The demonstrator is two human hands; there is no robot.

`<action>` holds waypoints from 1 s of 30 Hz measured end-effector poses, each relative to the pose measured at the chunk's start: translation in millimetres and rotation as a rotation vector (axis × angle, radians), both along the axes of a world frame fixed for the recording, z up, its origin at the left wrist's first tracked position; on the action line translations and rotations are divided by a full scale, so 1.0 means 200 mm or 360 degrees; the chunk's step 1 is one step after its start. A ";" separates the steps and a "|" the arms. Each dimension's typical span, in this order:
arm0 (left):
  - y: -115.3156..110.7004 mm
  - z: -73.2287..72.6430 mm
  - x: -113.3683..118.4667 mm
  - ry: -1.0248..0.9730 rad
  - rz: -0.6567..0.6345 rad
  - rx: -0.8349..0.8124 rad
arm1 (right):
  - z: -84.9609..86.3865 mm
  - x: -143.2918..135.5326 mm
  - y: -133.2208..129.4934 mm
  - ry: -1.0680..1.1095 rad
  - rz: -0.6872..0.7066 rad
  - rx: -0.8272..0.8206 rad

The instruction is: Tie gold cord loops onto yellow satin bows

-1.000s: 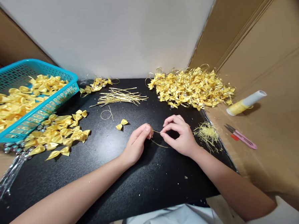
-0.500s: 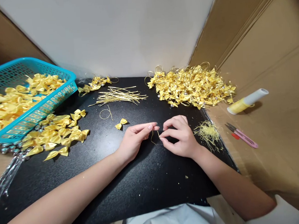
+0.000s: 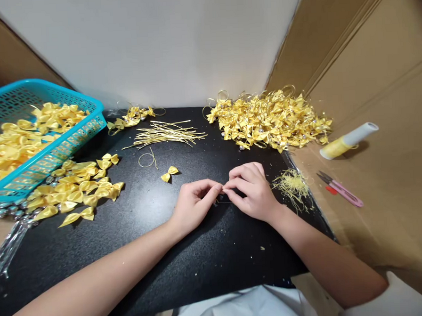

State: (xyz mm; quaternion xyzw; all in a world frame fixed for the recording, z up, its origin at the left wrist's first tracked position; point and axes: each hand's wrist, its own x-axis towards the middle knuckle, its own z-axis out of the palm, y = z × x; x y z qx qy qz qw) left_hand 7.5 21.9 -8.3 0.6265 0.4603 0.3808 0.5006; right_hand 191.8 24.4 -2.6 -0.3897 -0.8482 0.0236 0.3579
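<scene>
Over the middle of the black table, my left hand (image 3: 195, 203) and my right hand (image 3: 250, 191) meet at their fingertips. Both pinch a thin gold cord (image 3: 223, 188), mostly hidden by the fingers. Below the fingertips a fine strand shows faintly; its ends cannot be made out. A single yellow ribbon bow (image 3: 170, 174) lies just beyond my left hand. Farther back are a loop of thin cord (image 3: 147, 160) and a bundle of straight gold cords (image 3: 169, 134).
On the left, a turquoise basket (image 3: 71, 132) holds yellow bows, with loose bows (image 3: 88, 183) and small metallic bells (image 3: 14, 210) before it. Finished-looking bows with loops (image 3: 269, 119) are heaped back right. Thread scraps (image 3: 293, 185), pink-handled snips (image 3: 343, 191) and a thread tube (image 3: 348, 141) lie right.
My hands have come together, the left fingertips now touching the right ones. The cord that curved visibly between them is now mostly covered. The view has shifted slightly.
</scene>
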 end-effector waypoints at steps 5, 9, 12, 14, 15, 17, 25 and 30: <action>0.00 0.01 0.00 -0.0034 0.0050 -0.0029 | 0.00 0.00 0.00 0.0043 -0.0013 -0.0022; 0.00 0.01 0.00 0.0059 -0.0087 0.0021 | -0.02 -0.01 0.00 0.0095 -0.0041 -0.0100; 0.00 0.00 -0.01 0.0066 -0.0147 0.0040 | -0.02 -0.02 0.00 0.0166 -0.0068 -0.0230; 0.00 0.00 -0.01 0.0057 -0.0170 0.0027 | -0.02 -0.03 0.00 0.0263 -0.0080 -0.0344; 0.00 0.00 -0.01 0.0051 -0.0176 0.0013 | -0.02 -0.03 0.00 0.0322 -0.0083 -0.0410; 0.00 0.00 -0.01 0.0010 -0.0165 -0.0014 | -0.01 -0.02 0.01 0.0455 -0.0069 -0.0548; 0.03 -0.01 -0.02 -0.0286 -0.0098 -0.0028 | 0.00 -0.03 0.02 0.0543 0.0207 -0.0941; 0.03 -0.01 -0.01 -0.0322 -0.0088 -0.0030 | 0.00 -0.03 0.03 0.0531 0.0220 -0.0943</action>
